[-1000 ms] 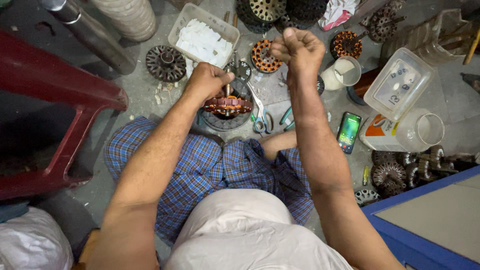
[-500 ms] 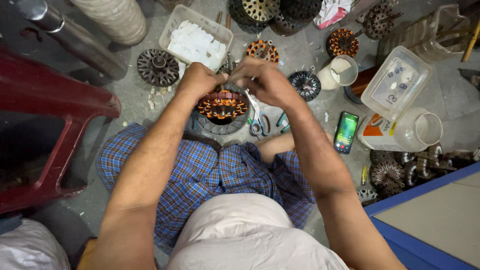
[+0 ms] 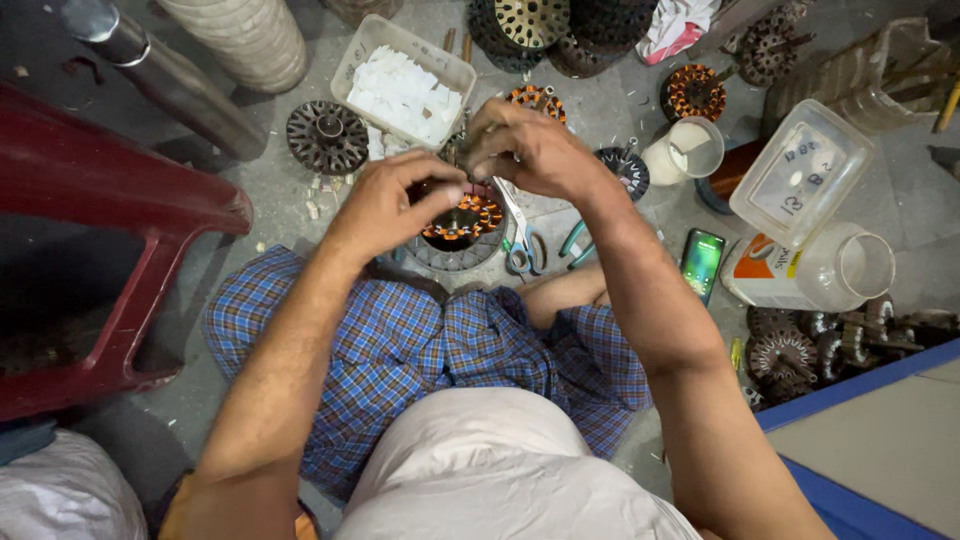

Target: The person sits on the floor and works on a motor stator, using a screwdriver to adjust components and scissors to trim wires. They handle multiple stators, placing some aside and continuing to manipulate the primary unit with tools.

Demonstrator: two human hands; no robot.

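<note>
- Left hand [image 3: 385, 205]: closed in a pinch at the near-left edge of the round motor stator with orange copper windings [image 3: 462, 217]; fingers curled, thumb toward the right hand. Whatever is pinched is too small to identify.
- Right hand [image 3: 525, 150]: closed, knuckles up, directly over the far side of the stator, touching or nearly touching the left hand. Contents hidden by the fingers.
- Change noted: a second ago the right hand was raised well clear of the stator, fist lifted toward the far side; half a second ago it had come down; now both hands are bunched together over the windings. In my judgement a pull stroke has ended and the hands have returned to the coil for fine work.
- Stator position: on the grey concrete floor [image 3: 280, 190], just beyond the person's crossed legs in blue checked cloth [image 3: 400, 340], largely covered by the hands.
- Just right of it: light-handled scissors [image 3: 520, 240] lying flat.
- Far left of the hands: clear plastic tub of white paper slips [image 3: 402, 80]; beside it a dark bare stator core [image 3: 327, 135].
- Right side: white cup [image 3: 685, 150], mobile phone with lit screen [image 3: 703, 262], clear plastic jar lying on its side [image 3: 820, 270].
- Left edge: red plastic stool [image 3: 110, 220].
</note>
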